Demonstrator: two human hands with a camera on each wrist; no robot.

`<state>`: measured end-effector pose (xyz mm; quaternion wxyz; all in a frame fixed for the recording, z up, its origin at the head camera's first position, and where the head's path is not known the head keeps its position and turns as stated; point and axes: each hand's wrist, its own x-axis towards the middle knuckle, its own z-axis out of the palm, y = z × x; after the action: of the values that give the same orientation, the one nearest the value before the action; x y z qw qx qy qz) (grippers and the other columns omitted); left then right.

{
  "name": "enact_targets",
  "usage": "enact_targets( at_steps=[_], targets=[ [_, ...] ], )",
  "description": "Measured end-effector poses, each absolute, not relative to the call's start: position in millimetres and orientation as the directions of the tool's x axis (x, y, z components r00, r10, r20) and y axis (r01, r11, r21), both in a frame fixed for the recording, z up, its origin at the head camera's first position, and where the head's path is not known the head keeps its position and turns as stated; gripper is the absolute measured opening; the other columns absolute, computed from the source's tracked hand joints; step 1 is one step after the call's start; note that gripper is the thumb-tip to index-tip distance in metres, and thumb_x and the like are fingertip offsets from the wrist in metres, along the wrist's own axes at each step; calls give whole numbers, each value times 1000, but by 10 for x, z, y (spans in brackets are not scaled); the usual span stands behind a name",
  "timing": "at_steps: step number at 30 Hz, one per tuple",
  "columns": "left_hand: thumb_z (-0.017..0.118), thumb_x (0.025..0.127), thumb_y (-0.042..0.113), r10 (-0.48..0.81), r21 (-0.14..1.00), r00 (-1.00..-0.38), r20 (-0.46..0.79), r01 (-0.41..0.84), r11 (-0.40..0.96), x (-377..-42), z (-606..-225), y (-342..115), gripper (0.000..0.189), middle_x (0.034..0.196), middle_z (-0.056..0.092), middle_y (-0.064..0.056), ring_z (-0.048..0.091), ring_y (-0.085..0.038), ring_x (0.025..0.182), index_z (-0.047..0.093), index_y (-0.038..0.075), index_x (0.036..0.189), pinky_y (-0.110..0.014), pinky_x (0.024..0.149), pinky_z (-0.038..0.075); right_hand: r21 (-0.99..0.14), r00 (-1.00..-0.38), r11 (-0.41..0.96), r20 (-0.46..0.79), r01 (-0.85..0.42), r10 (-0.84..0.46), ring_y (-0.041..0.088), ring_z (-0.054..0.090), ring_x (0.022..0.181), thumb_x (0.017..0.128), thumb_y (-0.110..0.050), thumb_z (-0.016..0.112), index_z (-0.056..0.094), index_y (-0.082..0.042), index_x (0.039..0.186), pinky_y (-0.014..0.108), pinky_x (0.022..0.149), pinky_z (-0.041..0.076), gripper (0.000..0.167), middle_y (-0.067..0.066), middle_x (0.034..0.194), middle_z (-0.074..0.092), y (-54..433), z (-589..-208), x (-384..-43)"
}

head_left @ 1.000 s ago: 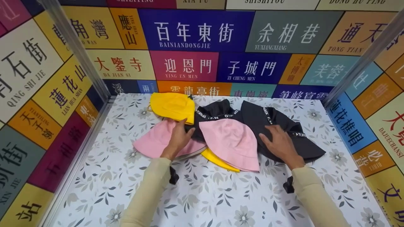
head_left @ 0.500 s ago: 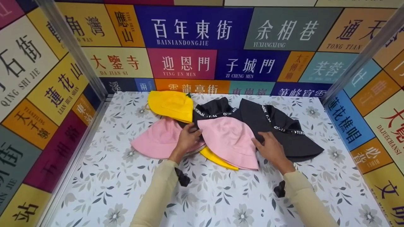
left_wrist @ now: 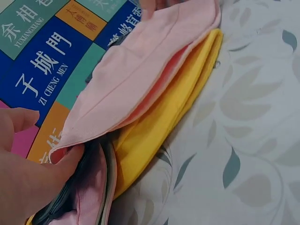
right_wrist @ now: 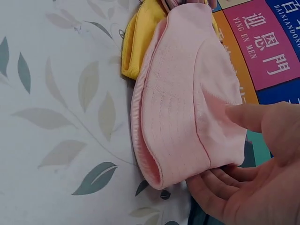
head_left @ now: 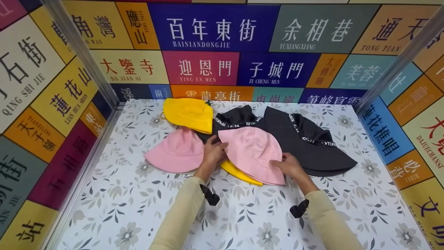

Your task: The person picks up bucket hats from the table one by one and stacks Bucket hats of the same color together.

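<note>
A pink bucket hat (head_left: 255, 151) lies in the middle of the pile, between both hands. My left hand (head_left: 212, 152) is at its left edge; in the left wrist view the thumb (left_wrist: 63, 171) goes under the brim while the index finger stands apart above it. My right hand (head_left: 291, 170) grips the hat's right side, thumb (right_wrist: 246, 117) on the crown and fingers beneath the edge. A yellow hat (left_wrist: 154, 140) sits partly hidden under the pink one. To the left lies another pink hat (head_left: 178, 152), partly covered by the left hand.
A second yellow hat (head_left: 189, 113) rests at the back left. Behind the middle is a black hat with white lettering (head_left: 239, 116), and a larger black hat (head_left: 312, 152) lies right. The floral tabletop (head_left: 242, 215) is enclosed by sign-printed walls (head_left: 201, 67).
My left hand has moved right, from the left pink hat to the middle one. The right hand has left the black hat, coming left and down onto the middle pink hat's edge.
</note>
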<state>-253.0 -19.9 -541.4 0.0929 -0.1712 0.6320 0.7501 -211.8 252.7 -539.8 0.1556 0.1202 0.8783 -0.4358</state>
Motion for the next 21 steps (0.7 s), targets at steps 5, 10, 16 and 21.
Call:
enact_targets(
  at_steps=[5,10,16,21],
  targets=[
    [67,91,16,-42,903,-918,-395,-380,-200,-2518,-5430,-179,79,137,59,-25,70,-31,106,24,5,157,-45,98,55,-719,-917,613,-399,327,21,47,46,132,87,-19,71,31,17,144,53,116,38,79,38,145,43,2531,-5435,-2082],
    [66,93,14,-10,911,-928,-373,-364,-195,-2490,-5479,-144,81,140,56,-27,66,-28,109,18,-1,157,-41,99,55,-744,-935,616,-353,260,-31,48,44,134,80,-3,71,30,16,146,56,118,34,80,39,146,41,2543,-5504,-2030],
    [65,93,14,35,894,-925,-379,-375,-245,-2472,-5514,-138,69,101,68,-15,66,-16,80,32,-2,152,-31,77,61,-801,-962,572,-265,179,-70,43,47,130,78,6,65,35,12,146,55,117,35,75,35,145,46,2571,-5577,-1982],
    [60,92,8,52,888,-931,-361,-360,-287,-2437,-5504,-172,52,87,61,-5,61,-15,70,45,5,142,-27,65,57,-845,-976,517,-203,133,-80,37,53,123,79,6,65,40,11,145,47,109,43,71,33,139,53,2622,-5581,-1962]
  ],
)
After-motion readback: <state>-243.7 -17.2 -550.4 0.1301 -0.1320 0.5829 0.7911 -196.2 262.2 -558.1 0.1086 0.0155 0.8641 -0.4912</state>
